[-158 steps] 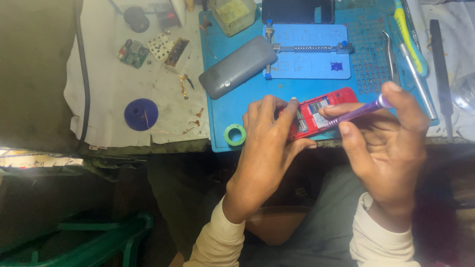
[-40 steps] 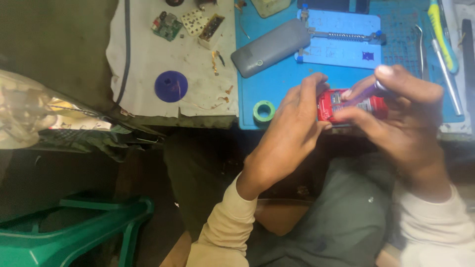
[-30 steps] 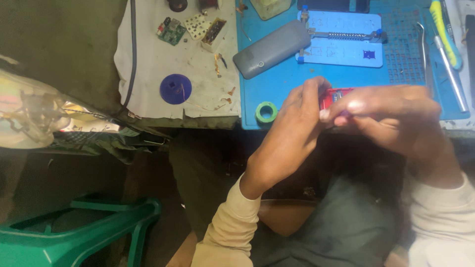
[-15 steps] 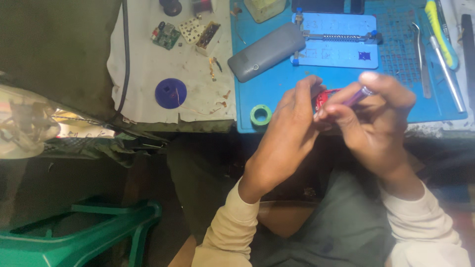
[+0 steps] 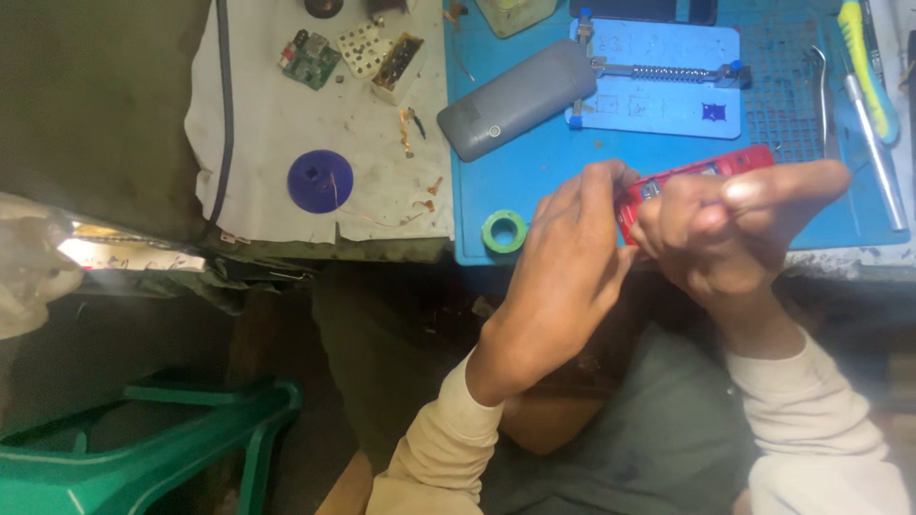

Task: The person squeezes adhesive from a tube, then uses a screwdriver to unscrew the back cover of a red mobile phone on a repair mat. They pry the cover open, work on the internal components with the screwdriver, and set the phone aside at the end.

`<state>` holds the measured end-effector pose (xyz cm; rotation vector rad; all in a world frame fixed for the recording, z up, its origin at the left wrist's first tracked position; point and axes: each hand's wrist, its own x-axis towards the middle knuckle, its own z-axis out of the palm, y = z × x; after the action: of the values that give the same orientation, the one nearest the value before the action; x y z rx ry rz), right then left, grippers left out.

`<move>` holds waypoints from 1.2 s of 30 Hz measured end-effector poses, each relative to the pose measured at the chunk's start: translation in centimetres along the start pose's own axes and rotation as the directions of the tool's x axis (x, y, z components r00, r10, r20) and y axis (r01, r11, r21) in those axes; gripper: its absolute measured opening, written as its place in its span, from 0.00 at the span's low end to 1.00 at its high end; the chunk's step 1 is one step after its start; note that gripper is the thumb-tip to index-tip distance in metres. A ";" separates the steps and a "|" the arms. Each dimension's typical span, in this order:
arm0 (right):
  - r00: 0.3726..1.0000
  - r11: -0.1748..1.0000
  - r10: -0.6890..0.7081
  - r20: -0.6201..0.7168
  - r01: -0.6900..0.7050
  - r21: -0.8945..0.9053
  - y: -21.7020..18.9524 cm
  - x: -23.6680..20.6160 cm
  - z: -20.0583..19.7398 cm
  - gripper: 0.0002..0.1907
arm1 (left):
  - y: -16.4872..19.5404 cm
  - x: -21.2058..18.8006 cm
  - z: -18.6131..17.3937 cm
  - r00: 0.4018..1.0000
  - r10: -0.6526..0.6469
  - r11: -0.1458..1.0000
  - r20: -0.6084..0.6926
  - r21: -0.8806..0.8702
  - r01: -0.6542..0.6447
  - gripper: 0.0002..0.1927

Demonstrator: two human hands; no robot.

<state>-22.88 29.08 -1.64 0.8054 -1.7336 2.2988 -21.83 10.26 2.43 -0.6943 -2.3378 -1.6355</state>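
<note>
The red phone [image 5: 701, 176] is a slim bar-shaped handset with a bright red shell, and small metal and dark parts show on the face turned towards the camera. Much of it is hidden behind the hands; only the upper edge and the two ends show. Its long axis runs almost level across the view, rising slightly to the right, so one end points towards the left hand and the other towards the upper right. It is held in the air just above the near edge of the blue work mat [image 5: 534, 205], not resting on it.

The left hand [image 5: 568, 257] grasps the phone's left end, fingers [image 5: 596, 186] curled over the top of it. The right hand [image 5: 730, 224] is clenched around the middle and right part of the phone, its forefinger stretched out to the right along the body.

On the mat behind the phone lie a grey phone [image 5: 515, 100], tilted up to the right, a light blue repair jig [image 5: 658, 81] and a green tape roll [image 5: 504, 232]. Left of the mat a white cloth [image 5: 277, 124] on the tabletop carries a purple disc [image 5: 320, 181] and a small green circuit board [image 5: 310, 59].
</note>
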 end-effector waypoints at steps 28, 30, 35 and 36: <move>0.998 0.864 -0.032 0.050 0.053 -0.501 -5.6 0.3 -1.3 0.26 | -0.1 -0.3 0.4 0.994 0.101 0.993 0.027 0.051 -0.103 0.21; 0.996 0.883 -0.029 0.085 0.066 -0.465 -5.6 0.7 -1.9 0.26 | -0.2 -0.4 0.5 0.994 0.104 0.992 0.035 0.075 -0.106 0.22; 0.990 0.862 -0.046 0.131 0.105 -0.495 -5.7 -0.6 -1.9 0.25 | -0.6 -0.5 1.1 0.991 0.123 0.985 0.055 0.117 -0.129 0.26; 0.990 0.847 -0.055 0.132 0.116 -0.519 -5.6 -1.0 -1.8 0.28 | -0.7 -0.5 1.1 0.990 0.124 0.984 0.064 0.119 -0.131 0.28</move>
<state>-20.29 32.75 2.24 0.8795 -2.1754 1.6090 -21.59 10.96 1.26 -0.8557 -2.3553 -1.4235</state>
